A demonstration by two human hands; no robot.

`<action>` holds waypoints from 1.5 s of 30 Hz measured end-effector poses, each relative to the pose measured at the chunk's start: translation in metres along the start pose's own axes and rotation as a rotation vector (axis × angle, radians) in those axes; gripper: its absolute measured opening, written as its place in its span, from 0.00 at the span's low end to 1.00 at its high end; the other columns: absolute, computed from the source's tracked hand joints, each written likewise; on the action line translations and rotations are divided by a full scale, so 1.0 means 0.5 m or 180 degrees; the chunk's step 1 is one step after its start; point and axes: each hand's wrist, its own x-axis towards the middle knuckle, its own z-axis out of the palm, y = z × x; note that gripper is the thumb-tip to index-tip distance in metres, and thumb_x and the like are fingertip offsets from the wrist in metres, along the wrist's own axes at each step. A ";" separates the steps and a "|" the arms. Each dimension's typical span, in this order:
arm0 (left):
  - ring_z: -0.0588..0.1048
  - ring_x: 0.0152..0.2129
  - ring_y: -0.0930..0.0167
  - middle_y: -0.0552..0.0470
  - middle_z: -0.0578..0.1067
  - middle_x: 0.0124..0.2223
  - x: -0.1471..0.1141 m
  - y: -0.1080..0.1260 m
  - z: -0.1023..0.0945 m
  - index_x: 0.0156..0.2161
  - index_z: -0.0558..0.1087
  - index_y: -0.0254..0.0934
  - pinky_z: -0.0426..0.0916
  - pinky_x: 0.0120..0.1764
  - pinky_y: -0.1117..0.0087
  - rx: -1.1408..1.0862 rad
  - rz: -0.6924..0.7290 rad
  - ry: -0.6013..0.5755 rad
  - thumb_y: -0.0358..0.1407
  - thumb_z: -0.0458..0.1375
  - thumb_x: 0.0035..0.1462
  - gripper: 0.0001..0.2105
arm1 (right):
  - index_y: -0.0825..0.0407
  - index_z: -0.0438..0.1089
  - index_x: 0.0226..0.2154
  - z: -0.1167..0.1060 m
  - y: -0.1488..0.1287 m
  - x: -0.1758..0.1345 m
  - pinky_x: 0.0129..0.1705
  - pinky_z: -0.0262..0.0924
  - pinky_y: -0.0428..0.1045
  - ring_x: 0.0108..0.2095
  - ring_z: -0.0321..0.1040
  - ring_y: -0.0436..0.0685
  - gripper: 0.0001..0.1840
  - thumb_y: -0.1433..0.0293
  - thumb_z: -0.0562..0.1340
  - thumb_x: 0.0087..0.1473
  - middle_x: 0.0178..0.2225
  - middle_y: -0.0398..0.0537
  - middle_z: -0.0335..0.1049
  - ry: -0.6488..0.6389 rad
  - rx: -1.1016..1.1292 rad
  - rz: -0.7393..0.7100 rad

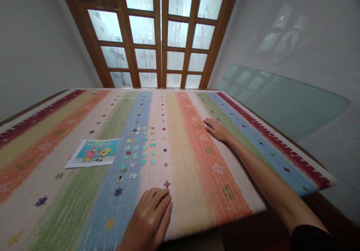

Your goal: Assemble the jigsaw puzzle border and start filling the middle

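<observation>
My left hand (152, 215) rests on the striped tablecloth (182, 172) near the table's front edge. Its fingers are loosely bent, and nothing shows in them. Further out to the right, my right hand (216, 129) lies palm down with fingers stretched over the pink and green stripes. Neither hand touches the loose jigsaw puzzle pieces (137, 140), which are spread in rough rows on the blue and pink stripes, beyond and left of my left hand. Most pieces are teal or pale green. Left of them lies a printed reference picture (97, 152) with a pink and a yellow cartoon figure.
Past the far table edge stands a wooden door (161, 56) with frosted glass panes. White walls flank the table, and a pale green glass-like panel (281, 97) is on the right side. The cloth hangs over the near edge.
</observation>
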 end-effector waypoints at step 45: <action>0.53 0.14 0.75 0.59 0.52 0.16 0.162 -0.387 -0.181 0.18 0.51 0.40 0.50 0.22 0.68 0.1253 -0.0456 0.1210 0.37 0.54 0.64 0.24 | 0.47 0.49 0.12 -0.042 -0.198 -0.122 0.22 0.42 0.51 0.15 0.45 0.49 0.29 0.63 0.61 0.59 0.13 0.38 0.47 0.2456 0.0513 -0.0526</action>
